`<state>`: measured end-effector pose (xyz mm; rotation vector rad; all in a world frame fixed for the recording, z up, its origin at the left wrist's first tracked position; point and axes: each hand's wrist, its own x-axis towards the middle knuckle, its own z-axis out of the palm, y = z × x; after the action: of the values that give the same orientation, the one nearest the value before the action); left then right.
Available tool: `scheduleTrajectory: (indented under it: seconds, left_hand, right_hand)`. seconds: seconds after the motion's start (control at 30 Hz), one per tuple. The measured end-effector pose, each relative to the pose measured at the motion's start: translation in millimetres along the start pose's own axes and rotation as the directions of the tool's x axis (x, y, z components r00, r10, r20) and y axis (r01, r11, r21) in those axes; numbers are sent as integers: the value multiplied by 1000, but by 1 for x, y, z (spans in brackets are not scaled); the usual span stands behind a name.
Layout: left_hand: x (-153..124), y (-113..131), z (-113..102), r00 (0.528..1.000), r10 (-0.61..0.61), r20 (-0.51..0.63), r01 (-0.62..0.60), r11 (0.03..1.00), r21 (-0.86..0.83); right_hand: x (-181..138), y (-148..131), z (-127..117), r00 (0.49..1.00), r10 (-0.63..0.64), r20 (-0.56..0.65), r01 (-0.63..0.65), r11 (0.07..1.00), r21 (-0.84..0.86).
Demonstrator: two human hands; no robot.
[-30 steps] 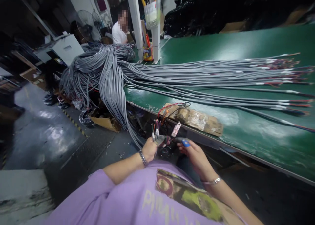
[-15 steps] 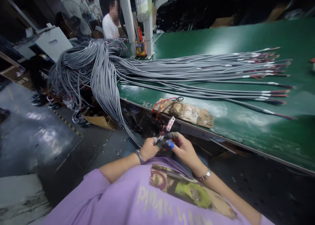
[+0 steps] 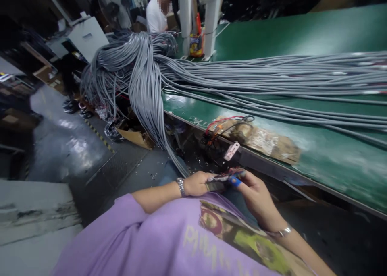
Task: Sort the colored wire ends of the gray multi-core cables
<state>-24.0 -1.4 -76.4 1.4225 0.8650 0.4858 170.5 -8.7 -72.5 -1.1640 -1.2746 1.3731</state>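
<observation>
In front of my purple shirt, my left hand (image 3: pixel 199 183) is closed around the ends of grey cables, its fingers covered in dark grey tips. My right hand (image 3: pixel 252 188), with blue tape on its thumb, pinches the thin coloured wires (image 3: pixel 230 172) that stick out of those ends. Both hands almost meet; the exact fingertip contact is blurred. A long hanging strand of grey cables (image 3: pixel 157 115) drops from the bench toward my left hand. Beyond my hands, a pinkish-white tag (image 3: pixel 231 151) with holes hangs near the bench edge.
Many grey cables (image 3: pixel 242 74) lie along the green bench (image 3: pixel 341 155). A taped cardboard strip (image 3: pixel 269 143) with red and black leads (image 3: pixel 225 121) sits at its edge. White posts (image 3: pixel 210 26) rise behind. A cardboard box (image 3: pixel 136 137) stands on the floor; a person (image 3: pixel 155 16) sits at the back.
The view has swung left, so things appear farther right. My right hand has drawn slightly away from my left, and the wires now stretch between them. The tag now shows apart from the hands.
</observation>
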Motion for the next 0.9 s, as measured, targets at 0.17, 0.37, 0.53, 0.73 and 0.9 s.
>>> scheduleTrajectory:
  seconds: [0.17,0.37,0.53,0.73,0.9]
  left_hand:
    - [0,12,2,987,28,-160,-47,992,-118]
    - [-7,44,3,974,109,-199,-120,992,-44]
    - [-13,62,1,877,232,-420,-171,969,177]
    - [-13,41,-5,891,154,-426,-106,985,135]
    - [-11,33,-7,948,0,-319,0,1000,2]
  right_hand:
    - [-4,-7,-13,1000,14,-26,-16,996,-90]
    - [0,-30,-6,993,-15,119,53,948,-315]
    - [7,-53,17,969,43,244,-5,988,-155]
    - [14,-48,27,963,214,164,-222,975,32]
    - [14,-42,34,966,233,114,-245,964,107]
